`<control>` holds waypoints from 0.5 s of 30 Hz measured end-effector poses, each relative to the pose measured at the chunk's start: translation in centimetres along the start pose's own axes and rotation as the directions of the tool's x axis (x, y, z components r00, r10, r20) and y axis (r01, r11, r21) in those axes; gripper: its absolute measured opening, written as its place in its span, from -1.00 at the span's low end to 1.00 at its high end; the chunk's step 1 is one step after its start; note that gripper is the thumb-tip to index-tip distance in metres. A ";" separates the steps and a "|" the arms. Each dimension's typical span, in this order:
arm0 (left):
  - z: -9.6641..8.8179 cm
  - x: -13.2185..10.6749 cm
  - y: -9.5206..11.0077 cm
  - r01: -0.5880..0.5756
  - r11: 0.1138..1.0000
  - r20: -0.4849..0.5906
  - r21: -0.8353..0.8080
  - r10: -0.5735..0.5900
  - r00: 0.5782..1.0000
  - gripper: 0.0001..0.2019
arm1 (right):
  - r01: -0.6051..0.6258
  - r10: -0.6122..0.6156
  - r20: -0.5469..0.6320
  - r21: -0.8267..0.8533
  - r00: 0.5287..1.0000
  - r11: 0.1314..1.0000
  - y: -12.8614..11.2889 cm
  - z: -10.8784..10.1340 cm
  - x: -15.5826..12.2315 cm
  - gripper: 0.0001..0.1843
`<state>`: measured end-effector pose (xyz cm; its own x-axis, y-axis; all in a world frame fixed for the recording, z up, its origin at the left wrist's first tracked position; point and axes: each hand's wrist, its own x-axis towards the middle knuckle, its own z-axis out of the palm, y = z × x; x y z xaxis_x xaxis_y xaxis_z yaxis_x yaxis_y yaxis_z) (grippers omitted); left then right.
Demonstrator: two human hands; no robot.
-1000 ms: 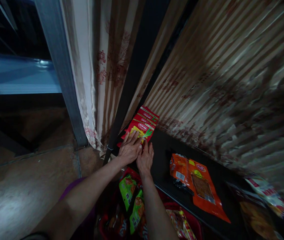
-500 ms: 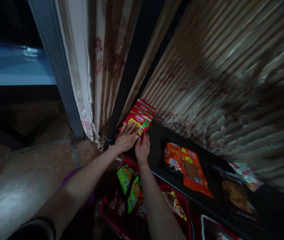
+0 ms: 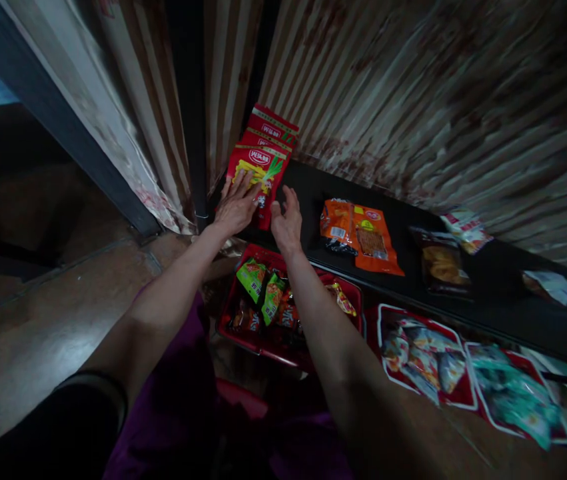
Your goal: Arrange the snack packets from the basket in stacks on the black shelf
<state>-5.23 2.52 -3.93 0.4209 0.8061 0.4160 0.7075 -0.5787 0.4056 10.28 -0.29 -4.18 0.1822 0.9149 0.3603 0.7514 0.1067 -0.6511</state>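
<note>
Since the earlier frames my right hand (image 3: 287, 223) has come off the red packets (image 3: 262, 155) and sits just to their right, palm turned toward them, fingers spread and loose, holding nothing; whether its thumb brushes the foremost packet's edge I cannot tell; my left hand (image 3: 236, 203) has kept its place, laid flat on the foremost packet with fingers splayed, pressing rather than pinching; the view has also swung wider along the shelf. The red packets stand overlapped in a short row at the left end of the black shelf (image 3: 313, 190), tilted back toward the striped curtain (image 3: 363, 80); one palm alone now steadies them, so I judge the row close to settled, though not yet free-standing. An orange packet (image 3: 363, 233) lies flat on the same shelf, well apart to the right; the red basket (image 3: 263, 341) sits below the shelf edge under my forearms, with green packets (image 3: 256, 280) inside, untouched by either hand.
</note>
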 end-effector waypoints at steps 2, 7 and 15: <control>0.2 0.1 0.1 0.004 1.000 -0.003 -0.018 -0.004 1.000 -0.53 | 0.036 -0.036 -0.010 0.042 0.999 0.998 0.2 -1.1 -0.3 -0.43; -0.2 0.2 1.3 0.004 0.994 -0.093 -0.113 -0.015 0.996 -0.55 | 0.176 -0.171 -0.055 0.123 0.984 0.977 -2.0 -4.9 -3.4 -0.56; -1.8 -3.1 8.4 -0.254 0.924 -0.159 -0.287 0.215 0.963 -0.69 | -0.053 0.024 0.175 0.164 0.984 0.985 -0.3 -3.6 -21.2 -0.64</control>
<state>-1.69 -5.08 -0.35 0.4674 0.6323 0.6178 0.3836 -0.7747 0.5027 8.46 -21.17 -9.22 0.0862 0.9711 0.2226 0.6266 0.1208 -0.7699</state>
